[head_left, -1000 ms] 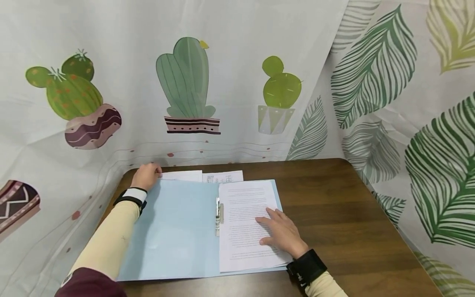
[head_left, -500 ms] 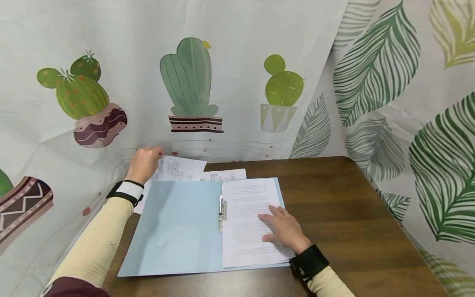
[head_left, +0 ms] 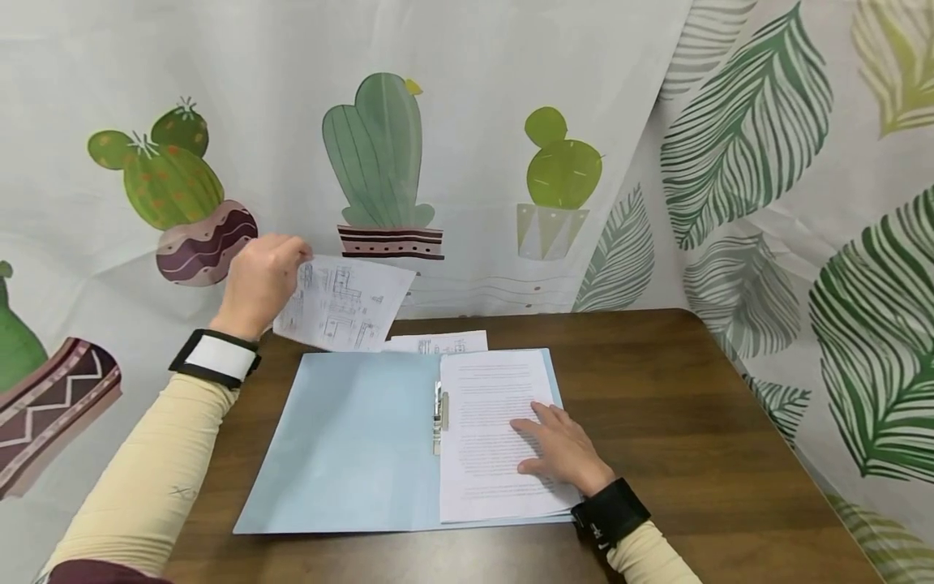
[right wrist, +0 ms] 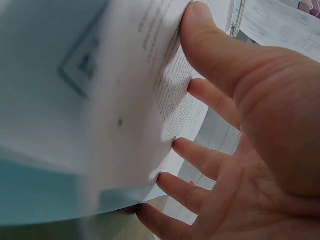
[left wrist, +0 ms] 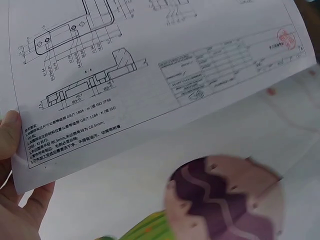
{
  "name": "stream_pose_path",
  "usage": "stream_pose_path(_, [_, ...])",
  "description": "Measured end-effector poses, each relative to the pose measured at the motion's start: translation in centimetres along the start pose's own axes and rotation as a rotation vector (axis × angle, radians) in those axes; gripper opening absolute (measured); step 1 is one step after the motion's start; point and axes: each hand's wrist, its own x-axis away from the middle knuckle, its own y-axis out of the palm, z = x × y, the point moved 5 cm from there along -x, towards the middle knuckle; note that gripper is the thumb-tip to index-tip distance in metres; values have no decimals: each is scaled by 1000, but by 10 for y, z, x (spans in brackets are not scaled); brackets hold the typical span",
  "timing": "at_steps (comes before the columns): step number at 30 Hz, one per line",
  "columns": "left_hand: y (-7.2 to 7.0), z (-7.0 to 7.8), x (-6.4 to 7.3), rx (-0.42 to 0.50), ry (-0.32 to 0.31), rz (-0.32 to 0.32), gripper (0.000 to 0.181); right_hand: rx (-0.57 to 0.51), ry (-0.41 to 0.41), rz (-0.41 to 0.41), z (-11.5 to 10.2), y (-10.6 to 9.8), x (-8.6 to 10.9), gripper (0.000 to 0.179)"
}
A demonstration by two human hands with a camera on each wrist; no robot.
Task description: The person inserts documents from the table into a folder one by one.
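Observation:
My left hand (head_left: 261, 284) pinches the corner of a sheet with technical drawings (head_left: 343, 304), raised above the table behind the folder. In the left wrist view the drawing sheet (left wrist: 120, 95) sits between thumb and fingers, its printed notes and title block showing. A light blue folder (head_left: 350, 446) lies spread on the table, with a metal clip (head_left: 441, 414) along its spine. On its right side is a stack of printed pages (head_left: 481, 478). My right hand (head_left: 562, 450) rests on these pages with its fingers spread; the fingertips (right wrist: 200, 12) touch the paper in the right wrist view.
Another drawing sheet (head_left: 445, 342) lies behind the folder, partly covered by it. The brown wooden table (head_left: 657, 422) extends to the right. A hanging cloth (head_left: 474, 162) with cactus and leaf prints stands close behind the table.
My left hand has drawn the drawing sheet out from behind the folder's left side and raised it up and leftward. My right hand has stayed on the printed pages.

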Motion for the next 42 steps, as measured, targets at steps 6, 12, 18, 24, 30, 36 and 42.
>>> stream_pose_path(6, [-25,12,-19,58,-15,89,7,-14,-1,13,-1,-2,3,64])
stream_pose_path(12, [-36,26,-27,190,-85,158,5,-39,-20,115,-3,-11,2,69])
stream_pose_path(18, [-39,47,-35,364,-168,159,6,-202,-96,381,-10,-37,-8,80])
stream_pose_path(24, [-27,64,-34,476,-259,53,5,-330,-145,577,-20,-64,-11,83])
stream_pose_path(30, [-11,76,-27,623,-333,-60,2,-434,-137,655,-20,-74,-3,54])
stream_pose_path(36, [7,84,-18,675,-362,-154,6,-493,-120,689,-20,-74,9,12])
stream_pose_path(42, [26,83,-10,689,-403,-201,5,-488,-116,711,-17,-69,17,9])
